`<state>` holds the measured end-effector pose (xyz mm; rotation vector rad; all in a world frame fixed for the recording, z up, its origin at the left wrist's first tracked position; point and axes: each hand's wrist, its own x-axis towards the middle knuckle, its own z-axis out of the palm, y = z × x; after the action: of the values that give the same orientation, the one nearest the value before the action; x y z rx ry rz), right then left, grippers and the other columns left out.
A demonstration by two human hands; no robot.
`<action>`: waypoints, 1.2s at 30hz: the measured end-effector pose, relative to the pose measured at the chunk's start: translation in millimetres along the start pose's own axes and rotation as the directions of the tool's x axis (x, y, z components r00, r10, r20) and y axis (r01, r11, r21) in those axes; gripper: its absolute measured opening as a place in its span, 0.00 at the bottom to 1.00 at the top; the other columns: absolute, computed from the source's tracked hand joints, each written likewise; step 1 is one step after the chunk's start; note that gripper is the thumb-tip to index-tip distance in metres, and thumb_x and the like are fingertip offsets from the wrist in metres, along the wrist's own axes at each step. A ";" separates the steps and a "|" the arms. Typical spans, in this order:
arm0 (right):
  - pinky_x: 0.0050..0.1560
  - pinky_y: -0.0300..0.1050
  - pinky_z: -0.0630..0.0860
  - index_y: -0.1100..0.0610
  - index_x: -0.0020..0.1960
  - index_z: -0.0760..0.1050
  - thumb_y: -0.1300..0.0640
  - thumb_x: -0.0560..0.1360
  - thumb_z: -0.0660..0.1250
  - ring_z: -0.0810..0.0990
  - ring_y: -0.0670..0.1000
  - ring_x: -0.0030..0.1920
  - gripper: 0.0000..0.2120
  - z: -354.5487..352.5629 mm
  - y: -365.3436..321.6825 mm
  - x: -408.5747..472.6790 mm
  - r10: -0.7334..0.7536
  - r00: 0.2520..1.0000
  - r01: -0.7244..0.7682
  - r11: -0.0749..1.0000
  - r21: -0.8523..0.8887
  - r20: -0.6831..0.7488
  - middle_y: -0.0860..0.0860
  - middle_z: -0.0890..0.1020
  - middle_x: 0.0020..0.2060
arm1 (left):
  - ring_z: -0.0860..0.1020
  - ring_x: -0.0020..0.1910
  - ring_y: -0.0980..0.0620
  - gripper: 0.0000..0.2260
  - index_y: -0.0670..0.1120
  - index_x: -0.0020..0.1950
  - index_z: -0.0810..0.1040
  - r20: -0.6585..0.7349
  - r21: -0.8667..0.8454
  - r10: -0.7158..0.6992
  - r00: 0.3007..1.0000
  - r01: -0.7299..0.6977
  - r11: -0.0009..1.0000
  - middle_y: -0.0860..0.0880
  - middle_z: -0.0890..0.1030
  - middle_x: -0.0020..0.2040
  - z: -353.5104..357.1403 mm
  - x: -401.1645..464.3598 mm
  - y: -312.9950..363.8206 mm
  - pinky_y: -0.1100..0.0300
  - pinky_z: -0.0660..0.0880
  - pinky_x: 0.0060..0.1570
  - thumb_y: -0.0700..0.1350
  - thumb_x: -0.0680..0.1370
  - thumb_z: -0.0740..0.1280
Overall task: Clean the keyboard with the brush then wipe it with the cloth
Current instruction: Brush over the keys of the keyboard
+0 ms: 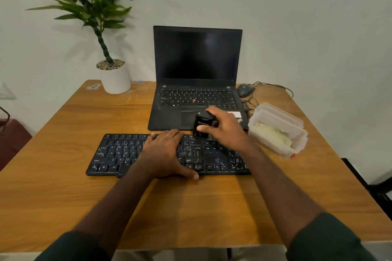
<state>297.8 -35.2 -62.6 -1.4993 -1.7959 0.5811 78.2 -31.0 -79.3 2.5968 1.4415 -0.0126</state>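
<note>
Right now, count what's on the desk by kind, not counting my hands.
Keyboards: 1
Laptops: 1
Brushes: 1
Mice: 1
Potted plants: 1
Plastic containers: 1
Total: 6

Soft, rather dim indoor light is cast from above; faint shadows are thrown by the plant (84,4) on the wall (297,17). Edges are bent by the wide lens, and the right hand (220,125) is perhaps slightly blurred

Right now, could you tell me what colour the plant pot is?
White, seen in the head view: plant pot.
</note>
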 end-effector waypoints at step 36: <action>0.52 0.48 0.81 0.51 0.55 0.76 0.53 0.74 0.76 0.81 0.45 0.49 0.13 19.2 -24.6 2.4 -0.032 0.999 0.033 0.998 0.045 -0.039 0.44 0.82 0.46 | 0.50 0.79 0.53 0.61 0.51 0.81 0.48 -0.092 -0.025 -0.042 0.995 0.039 0.999 0.53 0.52 0.81 15.4 -22.8 -13.6 0.41 0.41 0.77 0.84 0.58 0.58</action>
<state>267.1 -36.4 -56.5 -1.4388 -1.7632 0.5696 55.8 -45.5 -94.4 2.5806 1.5154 0.1205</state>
